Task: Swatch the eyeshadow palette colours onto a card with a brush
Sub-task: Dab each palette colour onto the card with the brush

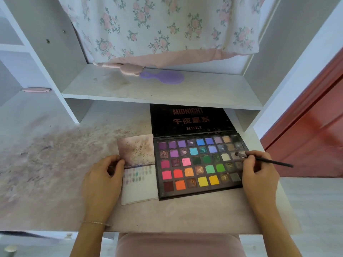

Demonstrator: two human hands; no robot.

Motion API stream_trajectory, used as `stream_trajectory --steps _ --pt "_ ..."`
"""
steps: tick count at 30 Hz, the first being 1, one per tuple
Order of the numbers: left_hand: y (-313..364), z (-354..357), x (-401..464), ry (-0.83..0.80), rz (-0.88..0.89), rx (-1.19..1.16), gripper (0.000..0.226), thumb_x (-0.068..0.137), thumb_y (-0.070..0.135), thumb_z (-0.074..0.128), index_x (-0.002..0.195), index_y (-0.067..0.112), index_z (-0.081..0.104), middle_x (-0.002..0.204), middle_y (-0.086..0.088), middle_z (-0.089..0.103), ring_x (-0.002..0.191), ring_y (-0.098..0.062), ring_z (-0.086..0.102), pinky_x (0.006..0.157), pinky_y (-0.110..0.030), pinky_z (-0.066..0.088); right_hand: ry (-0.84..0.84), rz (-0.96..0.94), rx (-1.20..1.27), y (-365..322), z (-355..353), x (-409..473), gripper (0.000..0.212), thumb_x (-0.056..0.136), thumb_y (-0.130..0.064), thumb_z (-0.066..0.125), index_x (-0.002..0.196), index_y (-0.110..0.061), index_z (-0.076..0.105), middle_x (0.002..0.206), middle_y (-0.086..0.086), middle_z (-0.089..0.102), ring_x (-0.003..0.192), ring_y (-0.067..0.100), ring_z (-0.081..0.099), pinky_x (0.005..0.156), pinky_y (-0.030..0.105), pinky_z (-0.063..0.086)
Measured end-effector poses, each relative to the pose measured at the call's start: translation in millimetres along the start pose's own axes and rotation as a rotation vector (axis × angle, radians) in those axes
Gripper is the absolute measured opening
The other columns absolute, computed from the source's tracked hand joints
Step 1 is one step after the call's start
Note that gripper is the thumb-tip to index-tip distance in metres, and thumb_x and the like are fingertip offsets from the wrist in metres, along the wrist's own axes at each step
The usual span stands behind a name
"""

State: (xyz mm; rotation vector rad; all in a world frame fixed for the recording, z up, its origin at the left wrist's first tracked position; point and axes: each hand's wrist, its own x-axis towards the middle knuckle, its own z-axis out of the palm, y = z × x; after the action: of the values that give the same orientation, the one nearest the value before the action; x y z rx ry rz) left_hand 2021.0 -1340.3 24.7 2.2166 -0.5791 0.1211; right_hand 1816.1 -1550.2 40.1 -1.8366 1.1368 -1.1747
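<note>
The brush (263, 159) tip rests on a pale pan at the right edge of the open palette (199, 164) on the surface. Right hand (259, 171) fingers pinch its handle; load lightly, tap off. Left hand (104, 175) fingers pinch the card (139, 184) just beside the palette, keeping it flat.

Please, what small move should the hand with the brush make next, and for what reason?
Probably the right hand should lower the brush tip into the pale pan under it, at the right side of the palette, to load colour. The tip sits at that pan, the card has few swatches and much bare space, and the left hand holds the card's edge.
</note>
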Motion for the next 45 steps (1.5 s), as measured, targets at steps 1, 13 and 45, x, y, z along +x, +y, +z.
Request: stream_trajectory --steps 1,13,45 --pt "0.3 -0.1 0.0 -0.001 0.000 -0.001 0.009 0.084 0.015 0.060 0.089 0.014 0.067 0.073 0.005 0.057 0.069 -0.016 0.050 0.056 -0.026 0.033 0.004 0.001 -0.014 0.5 0.5 0.0 0.017 0.089 -0.003 0.045 0.085 -0.018 0.051 0.060 -0.005 0.052 0.056 -0.010 0.051 0.048 0.002 0.038" --pt "1.0 0.4 0.2 -0.010 -0.005 -0.003 0.010 0.085 0.015 0.060 0.091 0.012 0.067 0.075 0.003 0.058 0.070 -0.017 0.051 0.062 -0.028 0.035 0.002 0.020 -0.075 2.7 2.5 2.1 0.020 0.089 -0.005 0.045 0.080 -0.022 0.048 0.059 -0.004 0.052 0.057 -0.010 0.052 0.049 0.002 0.039" --pt "-0.2 0.6 -0.3 -0.004 -0.021 0.013 0.010 0.085 0.018 0.060 0.091 0.015 0.067 0.074 0.001 0.060 0.070 -0.018 0.053 0.059 -0.027 0.034 -0.358 -0.152 0.100 -36.8 34.5 -40.1 0.034 0.086 -0.003 0.050 0.077 -0.035 0.050 0.066 -0.012 0.056 0.069 -0.004 0.057 0.053 0.008 0.044"
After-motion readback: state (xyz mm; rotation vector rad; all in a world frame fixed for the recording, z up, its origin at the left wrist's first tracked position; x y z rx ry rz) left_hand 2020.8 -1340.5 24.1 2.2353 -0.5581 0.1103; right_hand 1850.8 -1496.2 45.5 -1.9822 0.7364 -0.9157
